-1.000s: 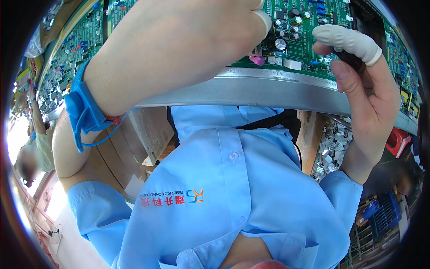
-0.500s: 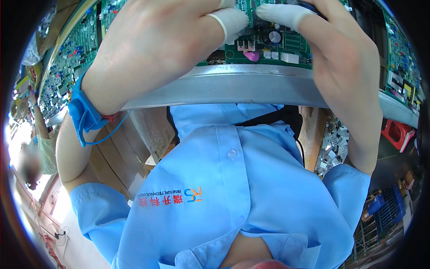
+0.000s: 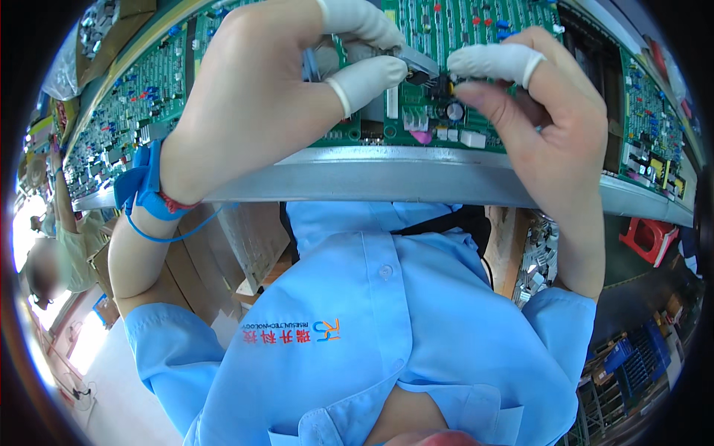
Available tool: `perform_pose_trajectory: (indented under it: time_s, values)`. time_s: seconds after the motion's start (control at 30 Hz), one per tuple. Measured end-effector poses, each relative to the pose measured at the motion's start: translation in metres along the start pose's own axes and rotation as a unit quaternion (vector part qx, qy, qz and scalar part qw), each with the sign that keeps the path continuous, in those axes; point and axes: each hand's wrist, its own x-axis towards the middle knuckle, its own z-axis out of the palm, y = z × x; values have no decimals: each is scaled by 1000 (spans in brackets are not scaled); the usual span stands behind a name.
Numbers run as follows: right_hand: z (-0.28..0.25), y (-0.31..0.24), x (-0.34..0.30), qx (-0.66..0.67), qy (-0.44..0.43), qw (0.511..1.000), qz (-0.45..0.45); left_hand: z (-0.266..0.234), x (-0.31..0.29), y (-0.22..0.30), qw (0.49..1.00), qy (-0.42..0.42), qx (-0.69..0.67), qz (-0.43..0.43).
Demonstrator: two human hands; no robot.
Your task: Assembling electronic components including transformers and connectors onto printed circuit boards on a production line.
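Right fingers [image 3: 497, 62] now farther from the left, their grip unclear; left fingers [image 3: 370, 80] tight on a silver metal part [image 3: 421, 61].

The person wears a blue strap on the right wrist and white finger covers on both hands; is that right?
Wrong side: the head view shows the blue strap on the wrist of the left hand. The white finger covers are indeed on both that hand and the right hand.
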Motion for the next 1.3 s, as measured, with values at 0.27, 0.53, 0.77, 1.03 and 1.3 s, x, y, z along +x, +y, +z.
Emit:
perform_pose_trajectory:
  time_s: [0.27,0.53,0.77,1.03,1.3]
  values:
    - [5,-9,4,81,47,994,48,2,-3,28,994,86,-52,34]
    - [10,-12,4,28,118,992,-28,2,-3,33,994,101,-29,-4]
    - [7,-10,7,-26,108,993,-41,-4,5,37,990,70,-80,-87]
    - [-17,-15,8,240,223,915,235,-5,28,35,993,-49,91,-53]
    - [-50,36,-23,116,73,988,66,0,41,38,956,-184,228,2]
